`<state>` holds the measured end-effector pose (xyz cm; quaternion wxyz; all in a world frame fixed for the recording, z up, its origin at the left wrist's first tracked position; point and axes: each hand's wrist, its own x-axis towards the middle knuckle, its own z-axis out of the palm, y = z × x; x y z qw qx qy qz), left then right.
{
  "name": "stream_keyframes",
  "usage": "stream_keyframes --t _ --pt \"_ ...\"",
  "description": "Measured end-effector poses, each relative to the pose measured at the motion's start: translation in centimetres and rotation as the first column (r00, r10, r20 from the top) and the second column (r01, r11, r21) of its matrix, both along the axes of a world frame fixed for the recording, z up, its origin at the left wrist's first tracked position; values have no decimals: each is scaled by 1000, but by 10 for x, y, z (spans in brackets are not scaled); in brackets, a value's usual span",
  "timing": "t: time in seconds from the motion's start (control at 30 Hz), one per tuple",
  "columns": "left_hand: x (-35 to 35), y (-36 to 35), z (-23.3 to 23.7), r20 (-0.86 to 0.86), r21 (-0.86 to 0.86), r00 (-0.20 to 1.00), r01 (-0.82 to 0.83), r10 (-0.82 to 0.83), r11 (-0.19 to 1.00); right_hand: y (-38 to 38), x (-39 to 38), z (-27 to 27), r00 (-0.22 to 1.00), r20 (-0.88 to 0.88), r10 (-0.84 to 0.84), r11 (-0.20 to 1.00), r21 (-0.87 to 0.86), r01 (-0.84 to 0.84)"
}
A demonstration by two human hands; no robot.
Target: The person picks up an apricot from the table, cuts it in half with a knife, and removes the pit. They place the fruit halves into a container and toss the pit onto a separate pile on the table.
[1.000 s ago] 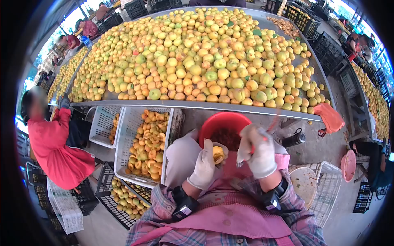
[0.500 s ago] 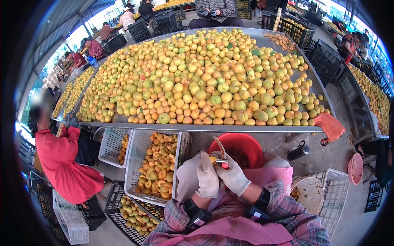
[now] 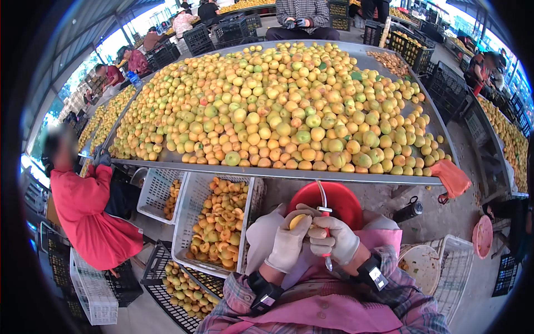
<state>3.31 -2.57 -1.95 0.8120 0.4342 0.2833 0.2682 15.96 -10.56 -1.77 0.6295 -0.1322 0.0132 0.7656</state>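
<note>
My left hand (image 3: 286, 245), in a pale work glove, is closed around a yellow apricot (image 3: 298, 221). Beside it my gloved right hand (image 3: 342, 242) grips a red-handled tool (image 3: 327, 255). A thin curved metal strip rises from the tool's top, and a metal tip sticks out below my fist. Both hands are close together above my lap, in front of a red bucket (image 3: 347, 203). Beyond them a metal table (image 3: 267, 173) carries a large heap of whole apricots (image 3: 267, 111).
Left of my lap stands a white crate (image 3: 181, 236) of halved apricots (image 3: 217, 222); a black crate (image 3: 153, 270) holds more fruit. A white bucket (image 3: 420, 267), a black bottle (image 3: 409, 210) and a red bag (image 3: 450, 177) are at right. A person in red (image 3: 92, 217) sits at left.
My hands have drawn slightly apart. The tool has turned from lying across my hands to upright in my right hand. The view has shifted a little.
</note>
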Motion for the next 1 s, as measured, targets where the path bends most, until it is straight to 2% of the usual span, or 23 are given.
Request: stream_keyframes --t 0.03,0.1,0.17,0.23,0.27,0.33,0.37,0.43,0.47,0.5,0.57,0.63,0.67,0.77,0.8,0.83,0.9,1.0 --pt "-1 1 0 -13 -14 1000 19 -19 1000 0 0 0 1000 0 -1 1000 1 1" --pt "-3 1 5 -4 12 1000 5 -5 1000 2 -1 1 1000 -28 6 994 109 -3" --pt "-6 4 7 3 37 1000 -12 12 999 3 -1 3 1000 -4 14 994 105 -14" --pt "-12 8 7 -112 59 991 73 -66 996 4 -1 6 1000 21 23 995 100 -25" --pt "-14 10 4 -114 61 991 71 -64 996 4 -2 7 999 33 25 996 79 -28" --pt "-17 14 -4 -238 307 971 76 -1 949 4 -1 5 999 45 29 998 59 -31" --pt "-19 15 3 -239 307 971 76 -1 949 5 -1 2 999 10 34 993 117 -35" --pt "-23 17 24 -351 417 923 6 155 909 7 3 -2 999 -25 40 984 176 -35" --pt "-26 23 9 -297 357 924 -127 242 925 7 7 -3 1000 12 -9 994 112 7" --pt "-31 29 4 -296 359 925 -126 240 925 7 11 -5 997 53 -55 997 49 52" --pt "-47 46 -2 -294 314 889 -258 352 914 7 21 -6 992 106 -71 997 2 71" --pt "-64 62 -10 -242 187 872 -388 425 902 7 25 0 917 382 -114 932 -278 232" --pt "-70 67 -9 -276 232 829 -434 487 871 3 30 -8 908 399 -128 930 -269 249" --pt "-98 86 -30 -289 252 767 -517 573 818 -5 40 -20 912 367 -185 919 -265 293" --pt "-107 92 -42 -350 225 733 -538 583 812 -10 44 -24 926 330 -183 937 -225 265" --pt "-120 99 -59 -355 222 734 -535 579 815 -15 50 -31 926 329 -184 936 -230 267" --pt "-147 112 -97 -475 222 654 -558 589 799 -25 59 -45 970 138 -201 970 -109 217" --pt "-183 124 -144 -530 193 622 -574 577 796 -44 68 -46 959 110 -260 958 -93 270"
